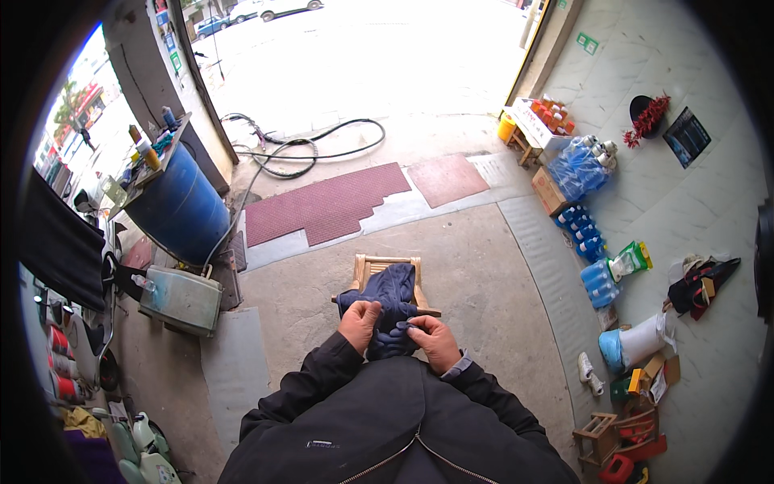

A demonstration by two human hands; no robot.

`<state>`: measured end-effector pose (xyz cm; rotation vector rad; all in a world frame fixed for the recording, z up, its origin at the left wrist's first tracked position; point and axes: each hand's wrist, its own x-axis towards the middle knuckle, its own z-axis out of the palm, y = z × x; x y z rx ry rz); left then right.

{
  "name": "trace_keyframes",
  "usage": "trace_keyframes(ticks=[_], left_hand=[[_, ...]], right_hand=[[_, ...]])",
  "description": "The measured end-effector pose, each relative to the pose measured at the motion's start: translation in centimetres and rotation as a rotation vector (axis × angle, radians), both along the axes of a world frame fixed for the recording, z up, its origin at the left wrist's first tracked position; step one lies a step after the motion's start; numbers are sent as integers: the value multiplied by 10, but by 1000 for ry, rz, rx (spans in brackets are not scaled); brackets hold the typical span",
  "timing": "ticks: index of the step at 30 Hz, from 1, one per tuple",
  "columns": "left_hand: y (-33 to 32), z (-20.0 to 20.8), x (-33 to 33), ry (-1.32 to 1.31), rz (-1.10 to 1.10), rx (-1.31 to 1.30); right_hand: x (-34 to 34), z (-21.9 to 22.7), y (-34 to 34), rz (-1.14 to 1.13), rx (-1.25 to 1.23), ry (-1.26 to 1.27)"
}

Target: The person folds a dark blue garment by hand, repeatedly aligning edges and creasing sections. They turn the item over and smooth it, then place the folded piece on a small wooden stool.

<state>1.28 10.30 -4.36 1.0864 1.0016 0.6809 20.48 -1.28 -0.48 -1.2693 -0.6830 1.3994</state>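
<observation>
Dark navy cloth (390, 289), matte, soft, bunched and creased. Upper part heaped over a pale wooden seat (418, 282); lower part gathered in rounded folds, running down toward the wearer's front. Lies mostly between the two hands, unspread; full shape hidden by the folds.

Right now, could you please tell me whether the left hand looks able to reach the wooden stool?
Probably yes: the bare left side of the wooden stool shows just beyond the left hand, with only part of the dark blue cloth seeming to lie between.
</observation>
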Motion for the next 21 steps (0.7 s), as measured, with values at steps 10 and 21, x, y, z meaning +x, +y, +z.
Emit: trace_keyframes(ticks=[10,21], left_hand=[[-6,15,11,148,-222,3],[4,-12,5,255,-117,125]], right_hand=[[6,-10,3,-52,99,-207],[12,-3,-9,-148,114,-355]])
